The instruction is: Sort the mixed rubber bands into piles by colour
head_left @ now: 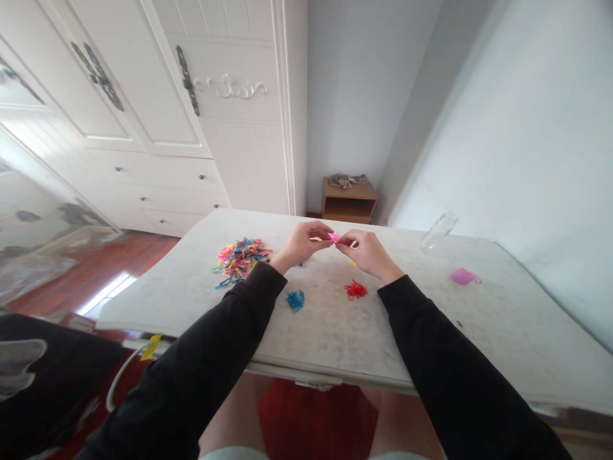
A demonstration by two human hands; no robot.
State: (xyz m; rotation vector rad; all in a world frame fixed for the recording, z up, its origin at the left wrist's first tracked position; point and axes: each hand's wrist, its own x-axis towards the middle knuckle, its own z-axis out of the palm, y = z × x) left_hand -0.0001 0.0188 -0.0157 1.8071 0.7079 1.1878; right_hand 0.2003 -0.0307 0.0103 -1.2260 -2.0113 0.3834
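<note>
My left hand (307, 243) and my right hand (364, 253) meet over the far middle of the table, both in a pinch. Between their fingertips is a small bright pink bunch (334, 237) that looks like rubber bands. A mixed heap of coloured rubber bands (242, 259) lies left of my left hand. Nearer to me are a small blue pile (295, 300) and a small red pile (355, 289). A bit of yellow (352, 262) shows beside my right hand, mostly covered by it. Something dark peeks out under my left hand, too small to name.
On the right of the white table (330, 338) are a clear bottle or jar (439, 232), lying tilted, and a pink-purple pouch-like thing (462, 276). A wooden stand (350, 199) with a cloth is beyond the far edge. White wardrobes (230, 160) rise at the left.
</note>
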